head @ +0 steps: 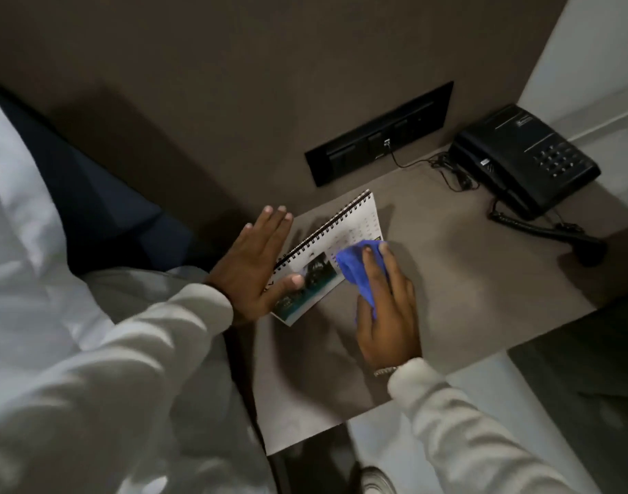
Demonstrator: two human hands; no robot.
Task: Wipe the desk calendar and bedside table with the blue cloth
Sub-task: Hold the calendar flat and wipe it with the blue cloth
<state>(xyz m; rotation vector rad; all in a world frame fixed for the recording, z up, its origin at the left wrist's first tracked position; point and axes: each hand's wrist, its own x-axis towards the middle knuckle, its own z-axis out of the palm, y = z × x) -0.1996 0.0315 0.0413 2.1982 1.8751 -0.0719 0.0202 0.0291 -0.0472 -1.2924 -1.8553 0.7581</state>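
Note:
A spiral-bound desk calendar (pixel 355 222) stands on the brown bedside table (pixel 448 279), near its left back part. My left hand (pixel 250 267) holds the calendar at its left end, thumb on the printed face and fingers spread behind it. My right hand (pixel 389 315) presses the bunched blue cloth (pixel 355 262) against the lower right of the calendar's face, where it meets the table. Part of the cloth is hidden under my fingers.
A black telephone (pixel 526 158) with its coiled cord sits at the table's back right. A black socket panel (pixel 378 137) is on the brown wall behind. White bedding (pixel 38 279) lies to the left. The table's front edge drops to a pale floor.

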